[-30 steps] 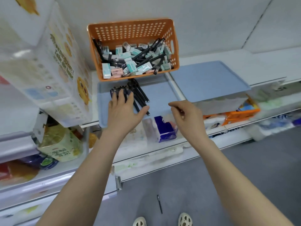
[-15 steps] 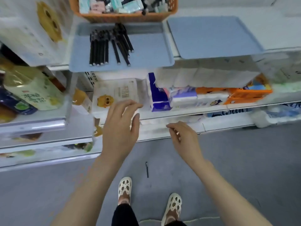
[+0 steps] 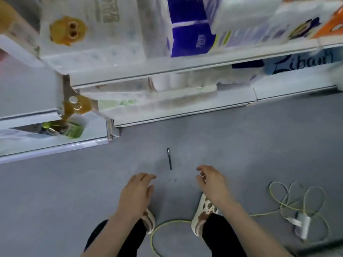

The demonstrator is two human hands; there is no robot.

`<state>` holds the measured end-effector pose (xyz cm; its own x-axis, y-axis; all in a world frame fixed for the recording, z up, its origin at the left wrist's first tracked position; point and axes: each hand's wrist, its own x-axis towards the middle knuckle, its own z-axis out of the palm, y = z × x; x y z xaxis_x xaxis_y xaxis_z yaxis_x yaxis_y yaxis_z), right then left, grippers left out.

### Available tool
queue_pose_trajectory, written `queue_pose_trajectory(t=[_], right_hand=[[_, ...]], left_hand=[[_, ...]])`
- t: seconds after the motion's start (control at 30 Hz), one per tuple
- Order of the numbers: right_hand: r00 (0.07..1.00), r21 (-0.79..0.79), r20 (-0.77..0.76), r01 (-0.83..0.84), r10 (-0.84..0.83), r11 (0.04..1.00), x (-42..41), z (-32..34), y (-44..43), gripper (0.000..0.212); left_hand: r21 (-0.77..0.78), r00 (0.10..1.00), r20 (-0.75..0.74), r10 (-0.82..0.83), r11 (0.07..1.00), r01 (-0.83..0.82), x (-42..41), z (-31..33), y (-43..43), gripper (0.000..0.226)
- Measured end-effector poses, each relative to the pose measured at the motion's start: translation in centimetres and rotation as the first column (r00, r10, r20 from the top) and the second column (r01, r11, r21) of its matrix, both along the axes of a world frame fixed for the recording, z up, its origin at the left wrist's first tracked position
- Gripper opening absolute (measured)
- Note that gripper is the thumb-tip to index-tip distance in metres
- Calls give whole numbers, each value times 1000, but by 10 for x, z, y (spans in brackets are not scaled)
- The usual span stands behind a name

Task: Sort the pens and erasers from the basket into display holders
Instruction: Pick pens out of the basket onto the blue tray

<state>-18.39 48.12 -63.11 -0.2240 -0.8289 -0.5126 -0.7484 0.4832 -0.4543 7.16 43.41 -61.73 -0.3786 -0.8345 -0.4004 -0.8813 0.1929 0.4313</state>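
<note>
Head view: pen [image 3: 169, 158] lies on the floor [image 3: 241, 145], long axis pointing away. Right hand [image 3: 213, 184] (loosely curled, empty) sits nearer than the relaxed left hand [image 3: 137, 193].

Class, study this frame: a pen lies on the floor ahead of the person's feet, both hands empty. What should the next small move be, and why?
Probably lower the right hand to the pen and pinch it with the fingers. It lies loose on the floor, just ahead of that hand and the left hand, both holding nothing.
</note>
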Motion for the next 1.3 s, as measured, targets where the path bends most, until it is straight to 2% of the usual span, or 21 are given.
queue_pose_trajectory(t=[0.1, 0.3, 0.5, 0.63, 0.7, 0.83, 0.9, 0.97, 1.13, 1.3], right_hand=[[1000, 135, 7, -8, 7, 991, 20, -87, -7, 26], [996, 337, -41, -62, 81, 940, 46, -253, -34, 27], [997, 362, -77, 4, 26, 932, 76, -380, -65, 32], [981, 324, -192, 75, -12, 943, 90, -422, -68, 33], [977, 318, -214, 79, -10, 945, 93, -431, -66, 30], [989, 313, -146, 72, -27, 947, 85, -410, -66, 26], [994, 280, -109, 54, -24, 959, 72, -372, -70, 24], [997, 221, -65, 53, -40, 974, 56, -323, -77, 18], [994, 38, -13, 107, -107, 994, 20, -182, -94, 15], [996, -160, 21, 86, -84, 983, -3, -30, -106, 12]], left_hand=[[62, 999, 21, -39, 997, 38, 12, -71, -7, 38], [72, 994, 57, -95, 993, 91, 26, -193, -39, 34], [74, 964, 197, -181, 983, 170, 22, -253, -65, 45], [39, 944, 203, -262, 965, 260, 24, -267, -71, 52], [-29, 942, 206, -265, 960, 277, 27, -276, -72, 55], [-48, 949, 204, -241, 965, 256, 19, -270, -80, 49], [28, 978, 134, -158, 987, 156, 6, -253, -87, 43], [90, 987, 118, -111, 991, 101, -9, -233, -94, 42], [106, 988, 70, -140, 986, 132, -47, -162, -108, 38], [69, 980, 63, -190, 980, 185, -72, -39, -120, 38]])
